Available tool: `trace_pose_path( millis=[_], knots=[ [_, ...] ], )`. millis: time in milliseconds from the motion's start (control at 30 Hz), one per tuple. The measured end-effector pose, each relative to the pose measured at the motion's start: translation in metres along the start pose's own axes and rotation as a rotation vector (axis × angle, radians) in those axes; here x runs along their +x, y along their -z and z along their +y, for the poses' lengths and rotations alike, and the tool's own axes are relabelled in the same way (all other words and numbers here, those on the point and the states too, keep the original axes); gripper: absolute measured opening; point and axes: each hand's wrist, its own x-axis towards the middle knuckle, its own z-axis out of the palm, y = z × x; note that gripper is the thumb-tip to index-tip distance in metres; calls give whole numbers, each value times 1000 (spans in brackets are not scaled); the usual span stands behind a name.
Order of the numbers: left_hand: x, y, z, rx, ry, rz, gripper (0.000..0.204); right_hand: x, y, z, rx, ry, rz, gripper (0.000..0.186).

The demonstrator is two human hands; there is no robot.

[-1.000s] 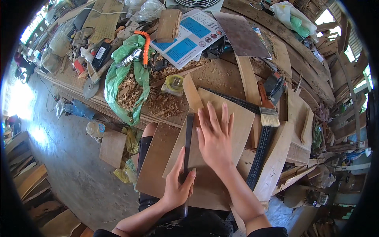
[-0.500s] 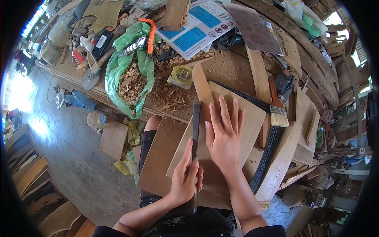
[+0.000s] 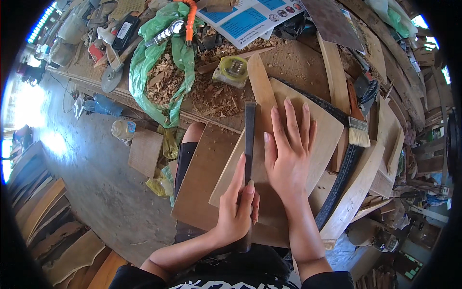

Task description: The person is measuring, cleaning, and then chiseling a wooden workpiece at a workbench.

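Note:
My left hand (image 3: 237, 212) is wrapped round the handle of a long flat chisel (image 3: 249, 129), its index finger stretched along the dark metal blade. The chisel's blade points away from me over the left part of a pale wooden board (image 3: 321, 126). Flat on that board, just right of the blade, lies my right hand (image 3: 291, 166) with its fingers apart. Past the chisel's tip a narrow curved wood piece (image 3: 259, 79) reaches toward the bench. Under the pale board's left side is a browner board (image 3: 198, 180).
A black carpenter's square (image 3: 337, 185) and a paintbrush (image 3: 359, 133) lie to the right. Beyond the boards are a yellow tape measure (image 3: 231, 71), wood chips (image 3: 211, 98), a green plastic bag (image 3: 139, 91) and a printed sheet (image 3: 245, 24). Wood pieces (image 3: 72, 257) stand at lower left.
The whole view has shifted, so the bench and both hands sit higher and farther right in the picture. Both hands keep nearly the same pose against the board and chisel.

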Motion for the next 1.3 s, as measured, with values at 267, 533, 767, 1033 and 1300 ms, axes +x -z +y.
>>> trace_pose_path(
  millis=[267,533,767,1033,1300],
  knots=[
    [2,1,-2,-23,-29,-4,64,0,-1,1,8,5,1,49],
    [3,4,1,-5,-5,-44,66,0,-1,1,8,7,3,49],
    [3,7,6,-79,22,-59,64,0,-1,1,-1,5,-17,50],
    [6,4,9,-25,36,-60,63,0,0,0,-31,-4,-50,50],
    [15,-2,12,-21,27,-41,64,0,1,1,-28,-6,-50,53]
  ],
)
